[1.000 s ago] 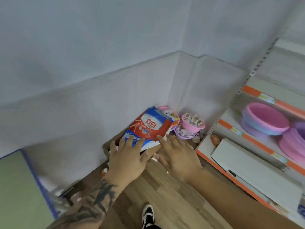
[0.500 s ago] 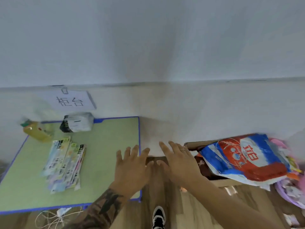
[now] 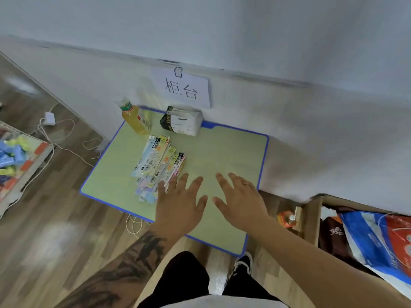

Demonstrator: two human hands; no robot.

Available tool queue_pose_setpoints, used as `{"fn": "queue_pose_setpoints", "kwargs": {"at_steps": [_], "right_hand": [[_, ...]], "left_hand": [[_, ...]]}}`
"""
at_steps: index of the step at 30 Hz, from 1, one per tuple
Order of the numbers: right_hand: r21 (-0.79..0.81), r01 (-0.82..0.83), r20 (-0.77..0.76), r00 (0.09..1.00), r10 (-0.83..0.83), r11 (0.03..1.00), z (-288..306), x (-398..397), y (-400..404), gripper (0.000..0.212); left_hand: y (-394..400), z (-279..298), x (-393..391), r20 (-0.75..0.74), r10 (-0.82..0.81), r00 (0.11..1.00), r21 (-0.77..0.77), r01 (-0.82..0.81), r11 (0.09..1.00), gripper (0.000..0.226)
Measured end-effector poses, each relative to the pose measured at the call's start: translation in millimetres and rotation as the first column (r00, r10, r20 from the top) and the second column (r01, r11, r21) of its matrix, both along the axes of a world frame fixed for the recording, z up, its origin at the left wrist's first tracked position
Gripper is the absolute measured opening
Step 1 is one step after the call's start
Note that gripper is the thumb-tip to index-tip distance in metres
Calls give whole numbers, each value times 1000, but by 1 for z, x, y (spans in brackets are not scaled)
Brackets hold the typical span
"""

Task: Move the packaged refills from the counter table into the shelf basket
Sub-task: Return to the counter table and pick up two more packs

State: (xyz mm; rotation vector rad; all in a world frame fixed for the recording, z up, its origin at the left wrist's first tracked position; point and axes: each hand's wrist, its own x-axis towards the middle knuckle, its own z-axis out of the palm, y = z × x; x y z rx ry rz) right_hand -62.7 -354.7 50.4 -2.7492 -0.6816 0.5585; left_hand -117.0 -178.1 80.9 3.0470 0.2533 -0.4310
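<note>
Over the green, blue-edged worktop point(image 3: 233, 152) both hands hang side by side with their palms turned down. On the left hand point(image 3: 180, 205) the fingers point(image 3: 180, 185) are spread and straight, released and grasping nothing; its outer fingertips lie over the near end of the packaged refills point(image 3: 158, 165), though whether they touch the packs cannot be told. A tattoo covers the forearm behind it. On the right hand point(image 3: 241, 201) the fingers point(image 3: 235, 181) are likewise spread and relaxed, holding nothing, with a thin ring point(image 3: 246, 184) on one of them, and the hand sits above a bare green patch close to the worktop's right edge.

The refills lie flat in a loose, overlapping fan on the left half of the worktop: long narrow packs in pale blue, yellow, pink and black, their far ends pointing toward the wall. Beyond them, at the back edge, a bottle of yellow drink point(image 3: 135, 120) stands beside a black-and-white tissue pack point(image 3: 181, 121), the two near each other but apart. A paper sign point(image 3: 181, 88) with two handwritten characters is fixed to the wall just above the tissue pack.

To the right of the worktop, on the floor, an open cardboard box point(image 3: 311, 218) holds a large red, white and blue bag point(image 3: 378, 241). At far left, part of a shelf point(image 3: 26, 165) shows with blue and yellow items on it, and a white cable point(image 3: 55, 134) trails across the wooden floor. Below the hands, dark trouser legs and one dark shoe point(image 3: 243, 263) are visible.
</note>
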Motion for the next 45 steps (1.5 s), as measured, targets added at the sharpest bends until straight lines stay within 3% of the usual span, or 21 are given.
{"fn": "queue_pose_setpoints", "kwargs": {"at_steps": [6,13,15,18,21,30,35,42,45], "right_hand": [[-39,-15,-57,998,13,999,-20,2,60,70],[-102,203,-189,957,-220,974,-40,2,149,46],[-94,324,-248,908,-338,941,-50,8,178,39],[-42,576,-315,768,-558,817,-65,13,217,32],[-48,680,-326,681,-655,731,-71,15,245,30],[-225,690,-243,644,-726,688,-86,23,281,34],[-251,745,-219,578,-786,618,-86,24,287,27],[-180,860,-290,418,-861,478,-65,12,277,19],[1,917,-475,352,-806,399,-47,5,272,26]], "left_hand": [[68,-37,13,-24,2,1000,-38,-3,999,60],[158,-71,40,-116,-161,980,-103,149,983,61],[183,-78,52,-93,-206,974,-108,196,975,62],[213,-86,70,-67,-278,958,-112,269,956,61],[228,-89,87,-56,-341,938,-128,332,934,60],[250,-106,111,-112,-349,930,-189,325,927,61],[258,-110,113,-148,-406,902,-187,377,907,60],[256,-93,107,-136,-395,909,-245,355,902,55],[248,-82,99,-151,-347,926,-430,254,867,52]]}}
